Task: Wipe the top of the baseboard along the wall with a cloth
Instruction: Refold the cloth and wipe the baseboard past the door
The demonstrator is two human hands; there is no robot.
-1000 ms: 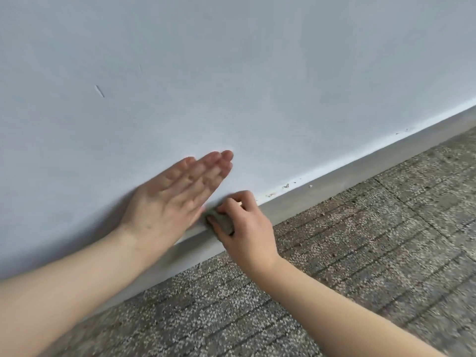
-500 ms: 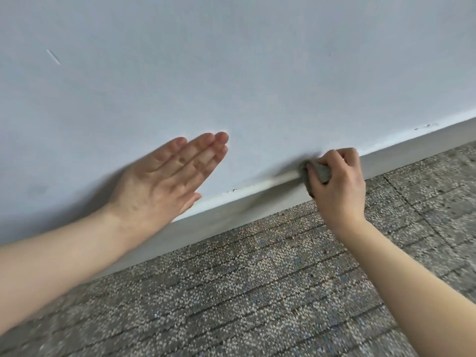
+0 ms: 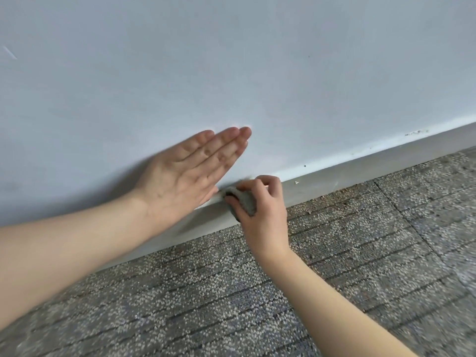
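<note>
A grey baseboard runs along the foot of the pale wall, rising toward the right. My right hand grips a small grey cloth and holds it against the baseboard's top edge, just right of my left hand. My left hand lies flat on the wall with straight fingers pointing up and right. Dark specks and crumbs sit on the baseboard top further right.
Speckled grey carpet tiles cover the floor below the baseboard. A small scratch marks the wall at the upper left. A pale crumb sticks on the baseboard's face right of the cloth.
My right hand with the cloth slid right along the baseboard, then came back left next to my left hand. My left hand stayed flat on the wall.
</note>
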